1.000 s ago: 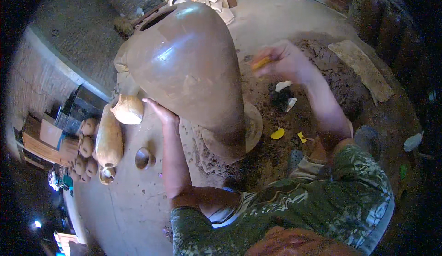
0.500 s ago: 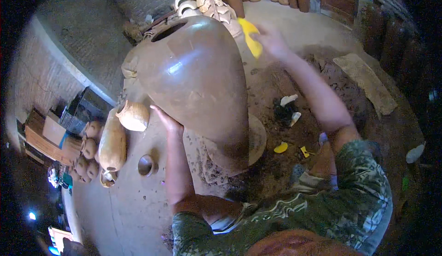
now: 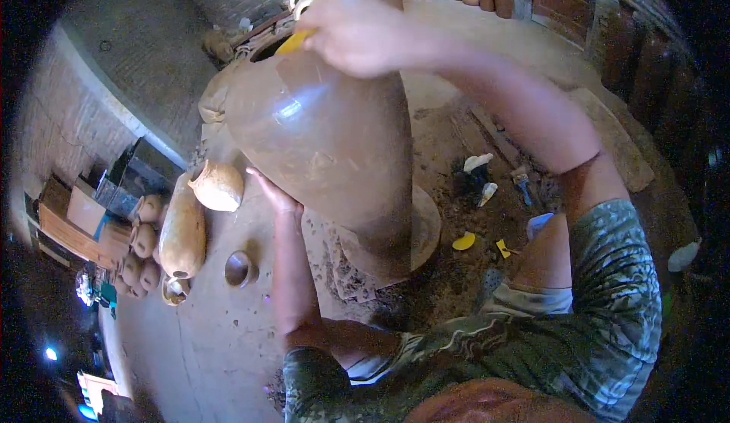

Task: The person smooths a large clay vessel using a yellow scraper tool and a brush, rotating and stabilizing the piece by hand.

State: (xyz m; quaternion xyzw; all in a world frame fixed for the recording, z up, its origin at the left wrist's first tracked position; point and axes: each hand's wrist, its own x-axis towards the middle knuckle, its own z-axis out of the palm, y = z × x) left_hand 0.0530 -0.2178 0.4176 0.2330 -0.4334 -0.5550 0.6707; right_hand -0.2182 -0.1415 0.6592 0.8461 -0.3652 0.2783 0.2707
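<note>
A large brown clay pot (image 3: 327,134) with a wet shine stands in front of me on a round base (image 3: 427,233). My right hand (image 3: 353,34) is at its upper shoulder near the mouth, slightly blurred. Its fingers are closed on a flat yellow scraper (image 3: 294,42), whose edge shows at the pot's dark opening; whether the scraper touches the clay I cannot tell. Low on the pot's left side, my left hand (image 3: 277,193) lies with fingers stretched out, its palm side toward the wall of the pot.
On the left floor are a small brown bowl (image 3: 240,269), a pale broken pot (image 3: 218,186) and a long jar (image 3: 182,233). To the right lie a yellow oval piece (image 3: 463,241), a notched yellow piece (image 3: 503,249), white scraps (image 3: 477,163) and a blue-handled tool (image 3: 524,189).
My right hand has swung left with the yellow scraper, from beside the pot to its upper shoulder by the mouth. My left hand stays at the pot's left side.
</note>
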